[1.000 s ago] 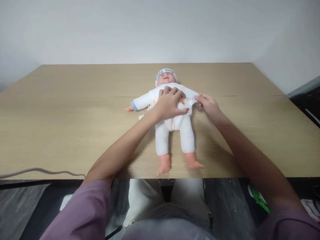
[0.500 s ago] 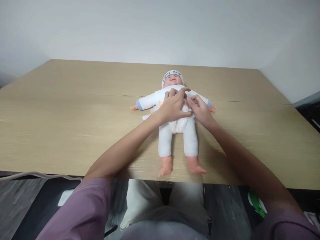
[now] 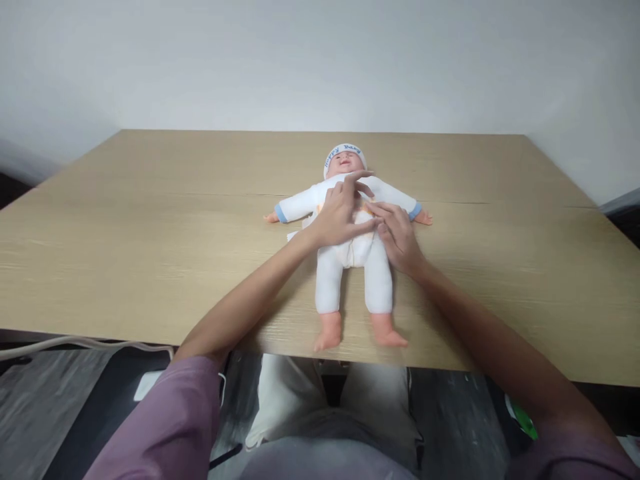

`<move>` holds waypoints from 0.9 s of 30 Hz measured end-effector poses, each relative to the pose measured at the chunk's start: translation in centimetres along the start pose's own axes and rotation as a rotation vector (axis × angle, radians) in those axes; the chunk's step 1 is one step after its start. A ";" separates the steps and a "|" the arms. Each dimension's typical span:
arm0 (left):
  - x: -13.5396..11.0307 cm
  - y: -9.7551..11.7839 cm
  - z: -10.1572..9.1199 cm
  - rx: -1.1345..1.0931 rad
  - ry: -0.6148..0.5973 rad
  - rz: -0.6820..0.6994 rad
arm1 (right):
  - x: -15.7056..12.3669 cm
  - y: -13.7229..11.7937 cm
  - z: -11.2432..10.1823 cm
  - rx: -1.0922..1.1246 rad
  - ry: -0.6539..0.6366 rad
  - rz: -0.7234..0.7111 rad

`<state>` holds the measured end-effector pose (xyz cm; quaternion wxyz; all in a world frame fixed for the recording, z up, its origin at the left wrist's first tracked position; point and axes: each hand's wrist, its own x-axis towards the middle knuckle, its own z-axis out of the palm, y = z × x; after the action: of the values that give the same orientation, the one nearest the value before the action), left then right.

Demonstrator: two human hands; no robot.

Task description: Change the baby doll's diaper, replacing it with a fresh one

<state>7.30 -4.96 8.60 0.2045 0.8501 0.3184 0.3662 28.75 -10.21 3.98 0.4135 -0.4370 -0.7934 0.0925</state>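
A baby doll [image 3: 350, 267] in a white suit and a white cap with blue lettering lies on its back on the wooden table [image 3: 150, 233], feet toward me. My left hand [image 3: 340, 213] lies on the doll's belly and chest, fingers stretched out flat. My right hand [image 3: 397, 237] rests beside it on the doll's right hip and waist, fingers pressed on the white diaper with an orange print. A bit of white diaper [image 3: 294, 235] sticks out under the doll's left side.
A pale cable [image 3: 75, 345] runs along the table's near left edge. My lap in light trousers [image 3: 330, 413] is below the table edge. A green object [image 3: 523, 420] lies on the dark floor at right. A plain wall stands behind the table.
My right hand came in from the doll's outstretched arm to its waist, next to my left hand. My left hand stayed on the belly. The camera shifted slightly.
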 end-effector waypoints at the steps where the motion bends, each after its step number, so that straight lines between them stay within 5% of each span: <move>1: -0.7 -0.3 -0.3 -0.070 0.043 0.013 | 0.0 0.1 0.0 -0.005 0.000 -0.014; 6: -6.8 -3.9 -3.2 -0.053 0.225 -0.139 | -0.1 0.4 -0.4 -0.081 -0.032 -0.019; 11: -12.1 -7.0 -6.2 0.117 0.131 -0.315 | 0.1 -0.4 -1.1 -0.211 0.017 -0.019; 15: -12.6 -7.1 -6.3 0.248 0.077 -0.443 | 1.9 -2.6 -1.2 -0.246 0.058 -0.032; 20: -12.0 -7.0 -5.7 0.251 0.025 -0.527 | 5.9 -6.7 -0.4 -0.223 -0.234 -0.090; 27: -11.8 -6.7 -5.8 -0.003 0.107 -0.532 | 9.2 -9.2 1.3 -0.352 -0.341 0.225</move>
<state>-5.87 -7.67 2.68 0.2777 0.7157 0.5402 0.3447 19.54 -8.41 13.09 0.1789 -0.5657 -0.8019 0.0707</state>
